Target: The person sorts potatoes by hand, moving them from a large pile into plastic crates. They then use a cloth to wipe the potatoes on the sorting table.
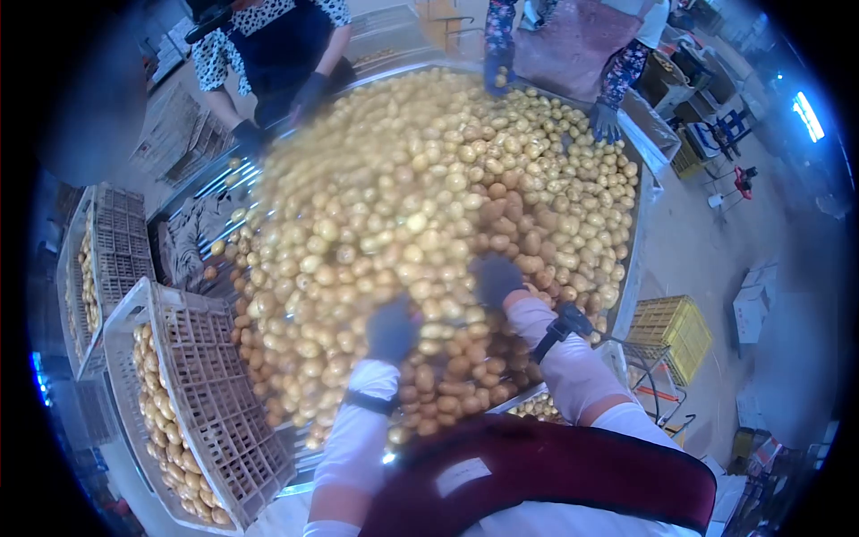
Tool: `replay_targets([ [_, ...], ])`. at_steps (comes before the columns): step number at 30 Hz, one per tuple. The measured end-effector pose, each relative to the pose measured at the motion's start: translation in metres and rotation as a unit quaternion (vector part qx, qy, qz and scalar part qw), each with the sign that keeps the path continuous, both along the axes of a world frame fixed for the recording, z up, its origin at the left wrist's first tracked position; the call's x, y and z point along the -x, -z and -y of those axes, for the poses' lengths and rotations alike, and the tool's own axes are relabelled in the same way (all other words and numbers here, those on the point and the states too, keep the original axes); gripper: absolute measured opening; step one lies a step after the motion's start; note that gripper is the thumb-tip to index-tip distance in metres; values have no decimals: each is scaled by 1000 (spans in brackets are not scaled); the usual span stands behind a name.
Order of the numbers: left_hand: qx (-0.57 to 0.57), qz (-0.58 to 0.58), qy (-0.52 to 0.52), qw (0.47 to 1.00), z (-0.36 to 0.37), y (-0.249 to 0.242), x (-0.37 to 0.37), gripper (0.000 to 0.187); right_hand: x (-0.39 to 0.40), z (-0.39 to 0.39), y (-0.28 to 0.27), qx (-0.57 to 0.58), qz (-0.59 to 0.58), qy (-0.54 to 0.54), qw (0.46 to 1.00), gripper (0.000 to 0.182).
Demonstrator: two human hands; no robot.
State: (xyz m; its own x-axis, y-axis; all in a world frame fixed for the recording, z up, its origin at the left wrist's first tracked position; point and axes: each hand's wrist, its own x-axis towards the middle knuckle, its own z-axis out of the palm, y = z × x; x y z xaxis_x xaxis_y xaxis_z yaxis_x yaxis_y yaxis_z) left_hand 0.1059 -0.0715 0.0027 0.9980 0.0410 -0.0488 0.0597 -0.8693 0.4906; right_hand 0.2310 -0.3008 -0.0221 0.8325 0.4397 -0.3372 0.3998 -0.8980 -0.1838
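A wide heap of small, round, yellow-brown potatoes [385, 206] covers the sorting table in front of me. My left hand [392, 329], in a dark grey glove, is over the near middle of the heap, among the potatoes. To its right and a little farther in, my right hand [495, 279], gloved the same way, touches the heap beside a patch of browner potatoes [512, 219]. Both hands are blurred, and their fingers do not show clearly, so any potato in them is hidden.
Plastic crates with potatoes [219, 394] stand along the left side. Across the table are two co-workers; a gloved hand [605, 123] of one rests by the heap's right edge. A yellow crate [671, 336] sits on the floor at right. The table's metal rim [637, 242] borders the heap.
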Motion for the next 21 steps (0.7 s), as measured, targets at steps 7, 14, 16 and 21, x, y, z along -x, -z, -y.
replay_targets([
  [7, 198, 17, -96, 975, 0, -11, 11, 36, 61, 14, 21, -146, -4, 147, 978, 40],
  [14, 176, 156, 121, 964, 56, -72, 43, 38, 130, 20, -25, -635, -65, 104, 763, 41],
  [16, 70, 156, 235, 957, 88, -67, 47, 38, 158, 7, -57, -784, -250, 186, 537, 44],
  [21, 143, 217, 221, 940, 110, -68, 65, 48, 199, 86, -57, -829, -400, 289, 264, 33],
])
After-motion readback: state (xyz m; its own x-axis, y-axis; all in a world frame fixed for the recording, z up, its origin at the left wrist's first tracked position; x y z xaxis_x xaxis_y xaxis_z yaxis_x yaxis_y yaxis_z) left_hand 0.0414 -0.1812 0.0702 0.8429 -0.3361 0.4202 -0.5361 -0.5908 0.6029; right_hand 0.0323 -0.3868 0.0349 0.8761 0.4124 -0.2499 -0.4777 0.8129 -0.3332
